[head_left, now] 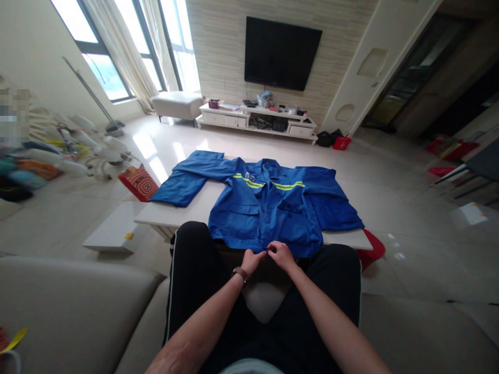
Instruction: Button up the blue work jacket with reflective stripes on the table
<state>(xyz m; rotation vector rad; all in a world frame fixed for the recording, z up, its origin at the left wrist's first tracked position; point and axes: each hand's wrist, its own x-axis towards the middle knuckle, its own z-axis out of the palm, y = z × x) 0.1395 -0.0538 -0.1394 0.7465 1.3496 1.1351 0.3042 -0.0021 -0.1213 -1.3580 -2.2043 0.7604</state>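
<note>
One blue work jacket of stiff cloth, with yellow-green reflective stripes across the chest, lies front-up on a low white rectangular table. Its hem hangs over the near edge, just in front of the seated person's knees. The left hand and right hand meet at the middle of that hem, each pinched tight on one side of the front opening, thumbs against fingers, with almost no gap between the two hands. A brown-strapped watch sits on the left wrist.

The risk, as I judge it, is weight off the table. The hem already overhangs, and the sleeve on the person's left trails past the far-left corner. A tug toward the lap could drag the whole garment forward or skew it, and the small pinch could slip off the placket.

The collar points away from the person, toward the black wall television, and the hem points toward them, so the body's long axis runs near to far. With that sleeve spread, the widest span lies left to right.

A red patterned bag stands on the floor beside the table's left end, and a flat white box lies nearer.
</note>
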